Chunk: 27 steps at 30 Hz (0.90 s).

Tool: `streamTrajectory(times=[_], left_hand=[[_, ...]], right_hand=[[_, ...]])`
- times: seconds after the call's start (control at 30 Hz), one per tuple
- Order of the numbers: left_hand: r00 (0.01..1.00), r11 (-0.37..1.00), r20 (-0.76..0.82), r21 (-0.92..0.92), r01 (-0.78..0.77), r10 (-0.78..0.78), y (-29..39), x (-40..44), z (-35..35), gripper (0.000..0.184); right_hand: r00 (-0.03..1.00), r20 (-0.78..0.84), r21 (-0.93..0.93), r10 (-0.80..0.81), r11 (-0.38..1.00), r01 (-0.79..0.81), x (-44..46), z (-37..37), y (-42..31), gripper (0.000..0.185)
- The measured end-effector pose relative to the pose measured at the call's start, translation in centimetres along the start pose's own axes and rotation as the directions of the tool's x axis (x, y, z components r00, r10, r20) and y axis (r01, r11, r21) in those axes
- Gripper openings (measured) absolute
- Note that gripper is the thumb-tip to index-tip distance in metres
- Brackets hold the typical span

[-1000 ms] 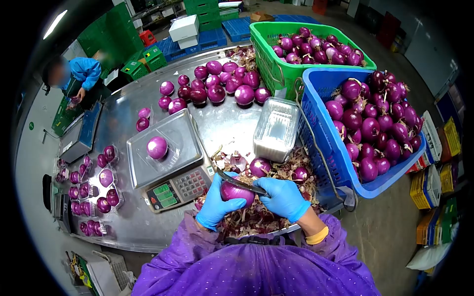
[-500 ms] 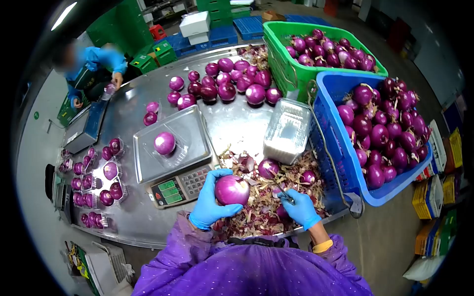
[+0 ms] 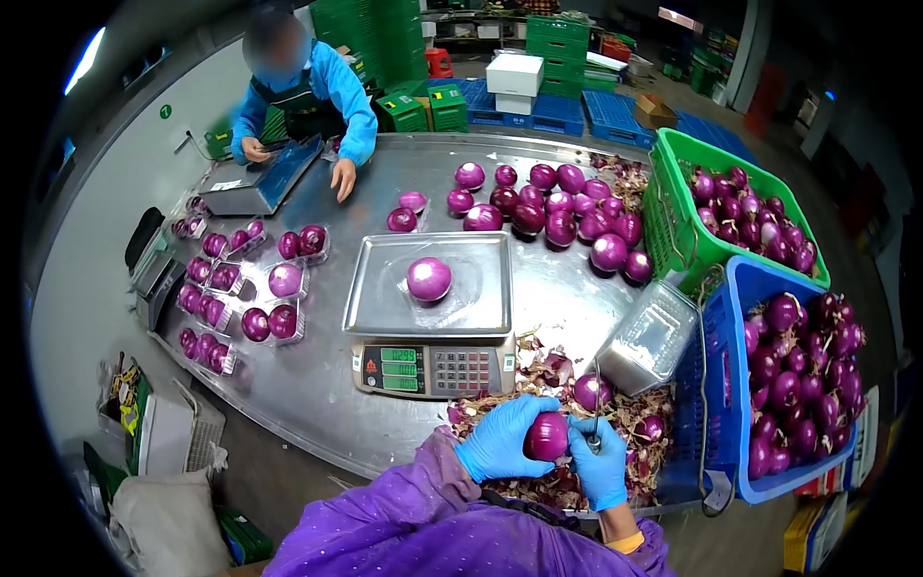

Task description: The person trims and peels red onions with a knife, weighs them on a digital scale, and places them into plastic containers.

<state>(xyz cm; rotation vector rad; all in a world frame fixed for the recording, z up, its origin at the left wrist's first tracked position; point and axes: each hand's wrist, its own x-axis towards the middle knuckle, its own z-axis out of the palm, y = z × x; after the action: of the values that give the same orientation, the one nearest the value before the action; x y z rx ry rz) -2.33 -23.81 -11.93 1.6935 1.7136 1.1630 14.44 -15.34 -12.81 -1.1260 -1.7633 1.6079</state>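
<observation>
My left hand (image 3: 507,440), in a blue glove, is wrapped round a red onion (image 3: 546,437). Close beside it on the right, my right hand (image 3: 600,462) grips a knife (image 3: 596,409) whose thin blade points up and away from me. Onion skins (image 3: 644,452) lie beneath both hands, with a loose onion (image 3: 590,392) just beyond the knife. One onion (image 3: 428,279) rests in a clear tray on the scale (image 3: 433,369). A stack of clear trays (image 3: 646,338) stands to the right of the scale.
At the right are a green crate (image 3: 673,197) and a blue crate (image 3: 719,385) full of onions. Several loose onions (image 3: 561,229) lie behind the scale. Packed trays (image 3: 284,281) cover the table's left side. Across the table, a co-worker (image 3: 327,91) stands at another scale (image 3: 260,183).
The view has swung left. The onion in my left hand has been turned, and my right hand with the knife has come close to it. The co-worker's hand now reaches over the table.
</observation>
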Motion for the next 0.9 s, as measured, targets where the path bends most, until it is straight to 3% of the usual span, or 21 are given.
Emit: streamTrajectory(times=[0.13, 0.17, 0.27, 0.37, 0.4, 0.43, 0.47, 0.6, 0.7, 0.8, 0.9], left_hand=[[0.999, 1.000, -0.042, 0.004, 0.011, -0.010, -0.6, -0.9, 0.3, 0.079], [1.000, 0.999, -0.024, 0.043, 0.018, -0.017, -0.7, -1.0, 0.2, 0.078], [0.939, 0.916, -0.162, -0.323, 0.240, -0.303, -0.4, -1.1, -0.8, 0.076], [0.907, 0.979, -0.375, -0.139, 0.146, -0.189, -2.3, 0.2, -4.8, 0.077], [0.869, 0.979, -0.452, -0.067, 0.194, -0.203, -4.0, 0.3, -6.0, 0.076], [0.832, 0.959, -0.478, -0.177, 0.222, -0.281, -4.0, 1.1, -7.8, 0.076], [0.792, 0.964, -0.555, -0.074, 0.255, -0.252, -5.0, 1.6, -9.2, 0.075], [0.721, 0.898, -0.651, 0.136, 0.418, -0.238, -10.1, 3.1, -11.7, 0.076], [0.678, 0.881, -0.720, 0.216, 0.421, -0.148, -13.4, 3.7, -11.2, 0.080], [0.639, 0.772, -0.744, 0.284, 0.568, -0.196, -14.6, 4.2, -10.4, 0.088], [0.609, 0.771, -0.790, 0.343, 0.536, -0.071, -14.8, 3.9, -9.7, 0.084]], right_hand=[[0.998, -0.043, 0.061, 0.055, 0.997, -0.052, -0.2, 0.9, 0.8, 0.007], [0.994, -0.030, 0.168, 0.103, 0.981, -0.097, -0.2, 1.1, 0.5, 0.008], [0.961, 0.032, 0.153, 0.273, 0.949, -0.275, -0.3, 0.3, 3.3, 0.010], [0.953, -0.019, 0.187, 0.302, 0.938, -0.293, -1.0, -0.6, 3.5, 0.012], [0.951, -0.037, 0.200, 0.307, 0.935, -0.294, -1.1, -1.2, 3.5, 0.013], [0.950, -0.054, 0.216, 0.308, 0.932, -0.290, -1.1, -1.6, 3.6, 0.013], [0.945, -0.067, 0.203, 0.321, 0.932, -0.302, -1.2, -1.9, 3.6, 0.013], [0.940, -0.036, 0.150, 0.338, 0.932, -0.329, -1.1, -1.8, 4.5, 0.012], [0.948, 0.027, 0.149, 0.317, 0.937, -0.317, -1.3, -0.6, 5.5, 0.011], [0.933, 0.083, 0.108, 0.350, 0.928, -0.357, -1.1, 0.3, 5.8, 0.013], [0.932, 0.101, 0.095, 0.349, 0.929, -0.358, -0.7, 0.4, 5.9, 0.013]])
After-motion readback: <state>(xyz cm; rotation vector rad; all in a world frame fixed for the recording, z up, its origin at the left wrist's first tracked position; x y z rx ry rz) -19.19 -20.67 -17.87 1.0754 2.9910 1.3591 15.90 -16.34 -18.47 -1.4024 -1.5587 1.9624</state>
